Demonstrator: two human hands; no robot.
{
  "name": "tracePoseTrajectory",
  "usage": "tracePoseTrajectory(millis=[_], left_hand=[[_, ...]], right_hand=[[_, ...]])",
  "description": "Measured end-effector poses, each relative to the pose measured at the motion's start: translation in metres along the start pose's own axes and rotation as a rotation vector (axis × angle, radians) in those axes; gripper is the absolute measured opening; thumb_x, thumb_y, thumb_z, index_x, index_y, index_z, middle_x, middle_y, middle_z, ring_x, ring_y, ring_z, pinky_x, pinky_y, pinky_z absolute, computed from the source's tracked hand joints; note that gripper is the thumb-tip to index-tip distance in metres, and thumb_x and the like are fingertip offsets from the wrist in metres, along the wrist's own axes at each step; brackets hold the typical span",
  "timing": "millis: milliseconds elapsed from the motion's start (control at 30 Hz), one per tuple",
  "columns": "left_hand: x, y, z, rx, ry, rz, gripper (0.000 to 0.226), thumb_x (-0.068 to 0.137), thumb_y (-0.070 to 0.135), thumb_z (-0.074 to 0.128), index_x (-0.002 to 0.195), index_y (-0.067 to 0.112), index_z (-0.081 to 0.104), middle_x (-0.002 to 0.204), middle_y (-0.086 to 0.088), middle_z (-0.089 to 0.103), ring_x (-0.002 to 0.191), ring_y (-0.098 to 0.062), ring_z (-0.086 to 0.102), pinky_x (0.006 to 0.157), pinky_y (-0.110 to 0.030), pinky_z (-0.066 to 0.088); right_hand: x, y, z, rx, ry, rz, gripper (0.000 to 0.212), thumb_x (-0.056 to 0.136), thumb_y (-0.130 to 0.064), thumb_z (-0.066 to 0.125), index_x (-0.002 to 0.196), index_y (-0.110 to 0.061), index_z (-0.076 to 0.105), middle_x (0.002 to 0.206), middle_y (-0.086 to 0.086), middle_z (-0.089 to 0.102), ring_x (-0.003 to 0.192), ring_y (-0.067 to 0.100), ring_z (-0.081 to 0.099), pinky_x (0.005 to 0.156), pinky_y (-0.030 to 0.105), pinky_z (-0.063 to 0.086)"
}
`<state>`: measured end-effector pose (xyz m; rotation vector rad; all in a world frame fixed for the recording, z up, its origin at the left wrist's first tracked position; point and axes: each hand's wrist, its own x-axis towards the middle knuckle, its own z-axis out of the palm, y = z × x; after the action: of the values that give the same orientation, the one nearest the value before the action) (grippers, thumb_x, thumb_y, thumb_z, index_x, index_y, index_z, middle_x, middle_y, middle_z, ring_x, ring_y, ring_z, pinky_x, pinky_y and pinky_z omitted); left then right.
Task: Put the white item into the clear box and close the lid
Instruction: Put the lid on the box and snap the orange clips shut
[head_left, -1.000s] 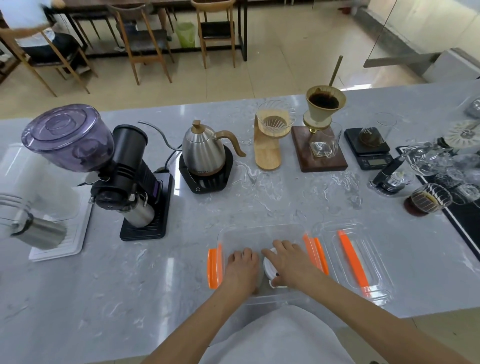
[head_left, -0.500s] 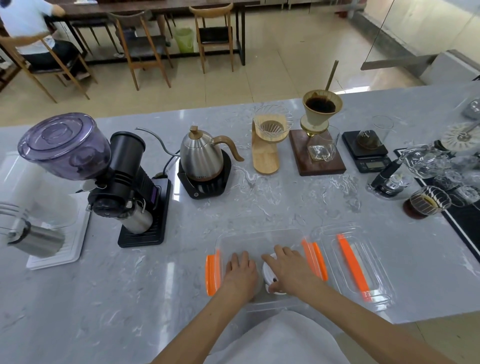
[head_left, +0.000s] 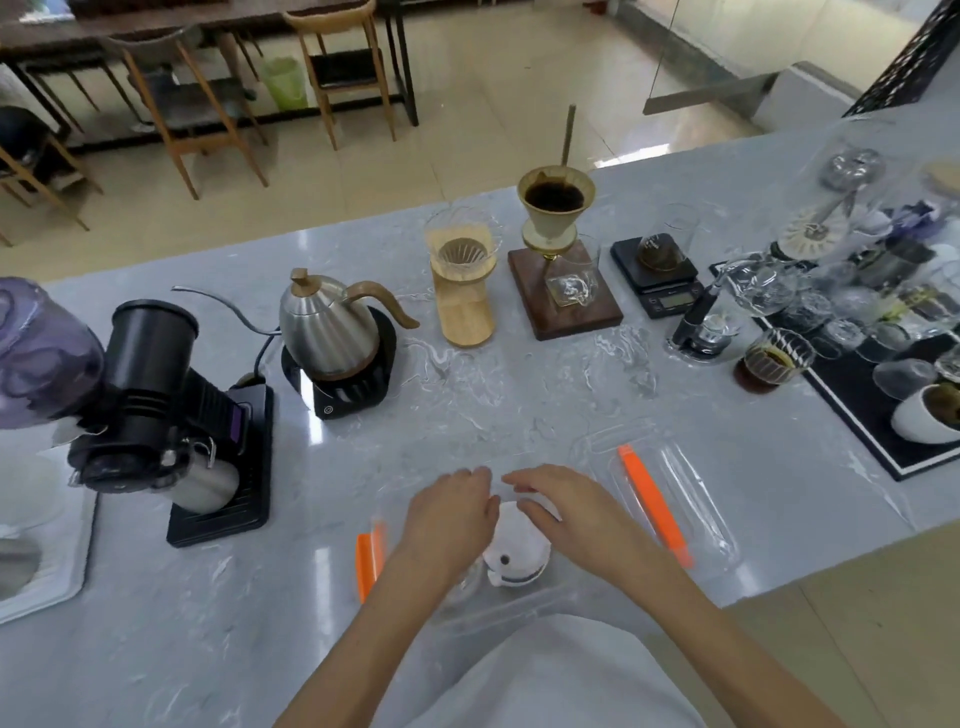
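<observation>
Cafe-type room, wooden chairs out back, and a grey marble desk (head_left: 156, 649) packed with coffee gear. The clear box (head_left: 519, 603) sits at the near edge, orange clip on its left side. White item (head_left: 517, 545) is already down inside it. Left hand (head_left: 447, 525) and right hand (head_left: 576, 519) flank the item, fingers spread and loose, neither grip clamped on anything; looks to me like they're just nudging it flat so the lid seats. Lid (head_left: 670, 499), with its orange strip, lies just right of the box, not on yet.
</observation>
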<state>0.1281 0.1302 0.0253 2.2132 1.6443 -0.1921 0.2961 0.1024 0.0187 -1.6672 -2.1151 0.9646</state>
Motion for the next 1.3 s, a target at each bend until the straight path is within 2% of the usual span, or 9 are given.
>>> tracePoseTrajectory(millis=[100,300,400,500,667,767,1033,1200,1300], left_hand=[[0.021,0.018,-0.015,-0.077,0.147,0.052,0.023,0.099,0.029,0.041,0.090,0.012,0.054,0.086,-0.005,0.064,0.074,-0.023,0.058,0.063,-0.034,0.044],[0.111,0.088,-0.017,-0.200,0.101,0.249,0.017,0.094,0.019,0.047,0.081,0.009,0.051,0.084,-0.011,0.063,0.079,-0.029,0.058,0.063,-0.032,0.035],[0.161,0.122,0.000,-0.105,-0.126,0.255,0.028,0.096,0.018,0.047,0.111,-0.001,0.059,0.118,-0.021,0.063,0.110,-0.036,0.059,0.085,-0.036,0.044],[0.188,0.144,0.025,0.032,-0.422,0.214,0.053,0.099,0.026,0.048,0.144,-0.001,0.041,0.152,-0.022,0.041,0.139,-0.035,0.042,0.110,-0.037,0.035],[0.193,0.163,0.054,0.232,-0.540,0.184,0.061,0.093,0.035,0.053,0.145,0.003,0.043,0.151,-0.023,0.041,0.138,-0.038,0.043,0.110,-0.039,0.038],[0.190,0.170,0.056,0.201,-0.524,0.102,0.066,0.094,0.035,0.052,0.149,0.004,0.033,0.156,-0.023,0.029,0.144,-0.039,0.033,0.114,-0.040,0.032],[0.191,0.190,0.021,-0.299,-0.334,0.056,0.028,0.094,0.023,0.055,0.118,0.010,0.049,0.133,-0.022,0.045,0.108,-0.037,0.057,0.087,-0.038,0.049],[0.172,0.156,-0.031,-0.556,-0.083,0.075,0.019,0.097,0.025,0.055,0.098,0.015,0.039,0.092,-0.010,0.057,0.086,-0.034,0.063,0.069,-0.036,0.043],[0.145,0.100,-0.056,-0.657,0.109,-0.008,0.019,0.096,0.027,0.057,0.103,0.017,0.042,0.079,-0.003,0.057,0.074,-0.021,0.057,0.059,-0.028,0.041]], right_hand=[[-0.014,0.009,-0.005,0.312,0.218,0.058,0.027,0.096,-0.014,0.055,0.115,-0.023,0.072,0.109,-0.008,0.073,0.100,0.006,0.066,0.089,0.018,0.049],[-0.055,0.082,0.001,0.679,0.823,0.776,0.023,0.094,-0.015,0.053,0.115,-0.019,0.064,0.094,0.002,0.070,0.083,0.024,0.064,0.068,0.028,0.047],[-0.084,0.115,0.016,0.695,0.744,0.984,0.042,0.094,-0.014,0.053,0.135,-0.006,0.051,0.096,0.018,0.069,0.080,0.028,0.062,0.070,0.034,0.048],[-0.101,0.124,0.029,0.662,0.592,1.042,0.058,0.095,-0.012,0.051,0.150,-0.006,0.033,0.079,0.012,0.059,0.067,0.023,0.053,0.066,0.035,0.047],[-0.110,0.123,0.035,0.724,0.355,1.043,0.082,0.095,-0.014,0.046,0.156,-0.016,-0.009,0.127,0.026,0.054,0.098,0.023,0.052,0.085,0.031,0.043],[-0.114,0.122,0.027,0.870,0.365,1.033,0.090,0.092,-0.009,0.048,0.155,-0.023,-0.015,0.126,0.010,0.038,0.109,0.021,0.042,0.084,0.028,0.035],[-0.123,0.133,-0.019,1.255,0.713,0.994,0.101,0.087,-0.005,0.059,0.154,-0.036,-0.009,0.120,-0.002,0.048,0.093,0.015,0.055,0.060,0.018,0.047],[-0.093,0.143,-0.065,1.263,0.778,0.982,0.063,0.093,-0.014,0.057,0.152,-0.020,0.034,0.138,0.007,0.048,0.102,0.020,0.052,0.092,0.039,0.049],[-0.051,0.136,-0.082,1.225,0.604,0.869,0.046,0.094,-0.018,0.058,0.140,-0.014,0.052,0.109,0.004,0.056,0.087,0.018,0.051,0.084,0.035,0.047]])
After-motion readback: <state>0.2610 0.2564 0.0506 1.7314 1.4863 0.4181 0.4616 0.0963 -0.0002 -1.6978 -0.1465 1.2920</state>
